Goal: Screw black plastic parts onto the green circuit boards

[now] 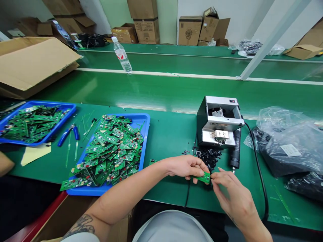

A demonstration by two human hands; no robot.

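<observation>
A small green board (204, 177) is held over the bench's near edge by the left hand (189, 167), its thumb and fingers closed on the board's left part. The board's long axis is laid roughly crosswise, from left hand to right, and its free end is pointed at the right hand (233, 190). There, thumb and forefinger are brought nearly together at that end, the other fingers loosely extended; whether anything is pinched between them cannot be told. Both hands are close to the board, but by the left alone is it plainly gripped.

Just beyond the fingers, a pile of black parts (209, 158) is spread before a machine (219, 121), beside which a screwdriver (235, 153) is set. The bench to the right is crossed by a thick cable (259, 183), with plastic bags (290, 148) heaped farther out. To the left, past the forearm, a blue tray (147, 129) is filled with boards; cutters (68, 134) are left between it and a second tray (72, 108).
</observation>
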